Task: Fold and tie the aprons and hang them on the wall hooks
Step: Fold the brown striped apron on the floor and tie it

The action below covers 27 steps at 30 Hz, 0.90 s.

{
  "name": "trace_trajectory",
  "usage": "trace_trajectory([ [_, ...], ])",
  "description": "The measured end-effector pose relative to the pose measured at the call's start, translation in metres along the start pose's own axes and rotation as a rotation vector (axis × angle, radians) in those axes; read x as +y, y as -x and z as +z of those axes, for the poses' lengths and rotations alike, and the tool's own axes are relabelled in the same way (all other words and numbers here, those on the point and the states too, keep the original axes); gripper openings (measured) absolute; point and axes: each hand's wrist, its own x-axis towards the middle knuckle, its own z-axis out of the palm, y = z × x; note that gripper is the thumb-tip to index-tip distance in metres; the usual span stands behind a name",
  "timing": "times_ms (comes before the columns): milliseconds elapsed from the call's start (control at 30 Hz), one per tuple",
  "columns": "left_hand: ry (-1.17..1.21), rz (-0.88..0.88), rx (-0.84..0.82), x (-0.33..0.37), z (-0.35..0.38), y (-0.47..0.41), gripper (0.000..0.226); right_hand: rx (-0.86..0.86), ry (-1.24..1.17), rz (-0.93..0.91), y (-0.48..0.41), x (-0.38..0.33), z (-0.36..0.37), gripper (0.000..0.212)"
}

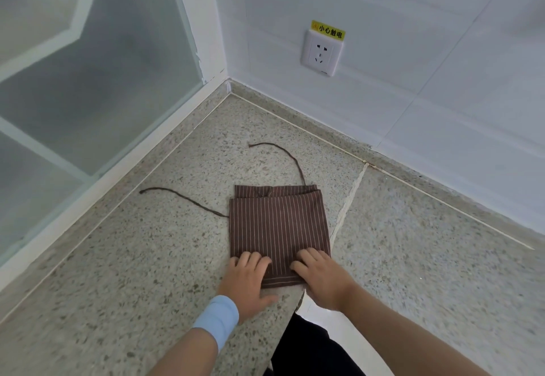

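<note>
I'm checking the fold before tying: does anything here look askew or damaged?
The apron has an uneven far edge: a lower layer sticks out past the top one. Its two strings lie loose on the counter. A pale crack runs across the counter by the apron's right edge.

View: single, head-worn wide-angle | Position: above speckled counter, at its near edge | Facing: forward and steeply down, toward corner where tiled wall met frosted glass panel | Range: close; left hand and right hand showed near bottom, apron low centre.
</note>
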Motion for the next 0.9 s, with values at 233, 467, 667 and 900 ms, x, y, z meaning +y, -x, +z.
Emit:
trace_trajectory([
  [233, -0.011, -0.016, -0.196, -0.010, -0.033, -0.003, 0.069, -0.158, 0.005, 0.137, -0.005, -0.003, -0.032, 0.025],
  [467, 0.314, -0.022, -0.269, -0.038, -0.066, -0.018, 0.032, -0.086, -0.116, 0.106, -0.007, 0.019, -0.079, 0.018],
  [667, 0.492, -0.259, -0.410, -0.049, -0.087, -0.052, 0.032, -0.117, -0.126, 0.149, -0.030, 0.046, -0.084, 0.042],
  [900, 0.543, -0.431, -0.113, -0.056, -0.082, -0.090, 0.033, -0.039, -0.109, 0.279, -0.067, 0.076, -0.078, 0.037],
])
